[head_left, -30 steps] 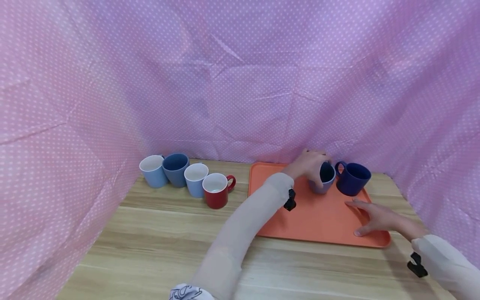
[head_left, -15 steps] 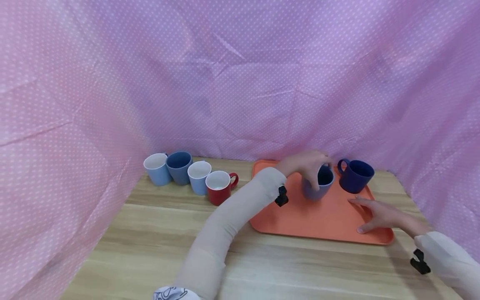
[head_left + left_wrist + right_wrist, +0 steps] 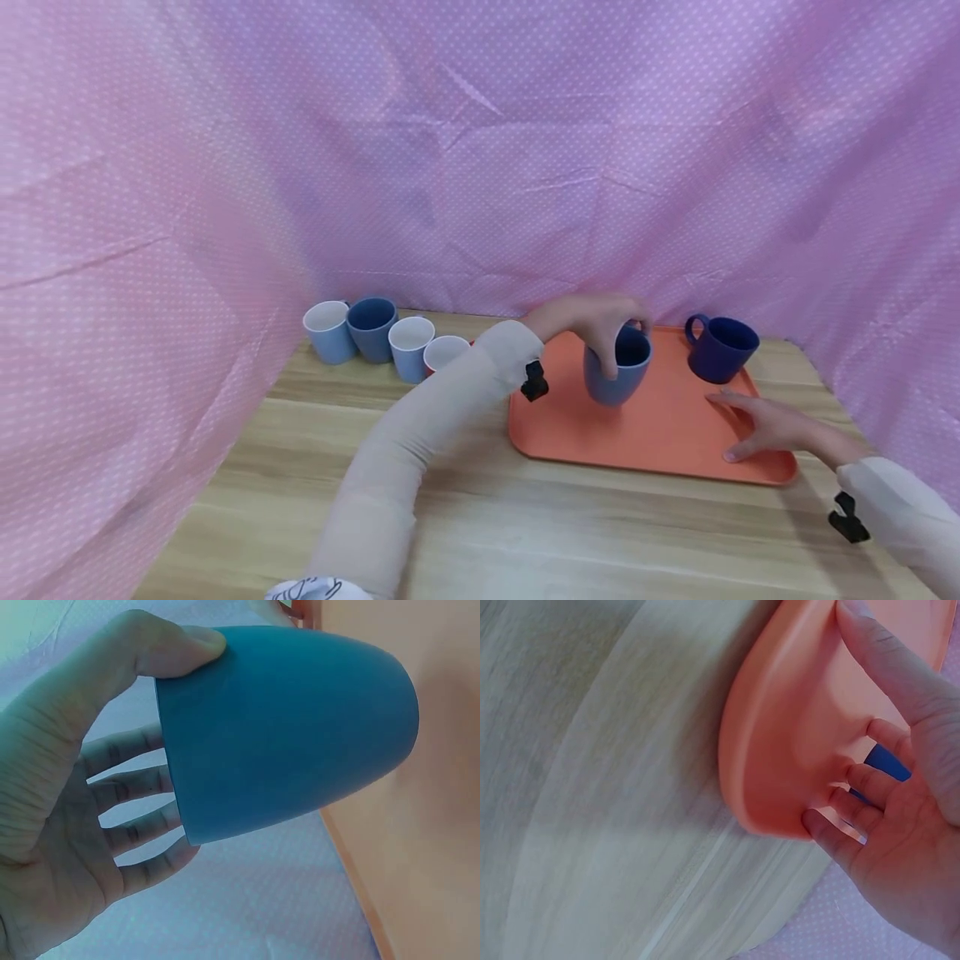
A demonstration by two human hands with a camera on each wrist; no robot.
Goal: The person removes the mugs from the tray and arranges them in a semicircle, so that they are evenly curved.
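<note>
Broadly, a wooden table (image 3: pixel 285 467) bears an orange tray (image 3: pixel 645 433), which looks stiff and light. Over the tray's right end the right hand (image 3: pixel 768 427) lies with fingers spread wide, tips seeming to touch it. The left hand (image 3: pixel 600 325) holds a blue mug (image 3: pixel 618 392), seemingly just above the tray. The mug is probably ceramic: rigid, fairly heavy, smooth enough to slip, liable to chip. Gripped near the rim, thumb opposite fingers, it should stay manageable; cupping the wall would be surer.
</note>
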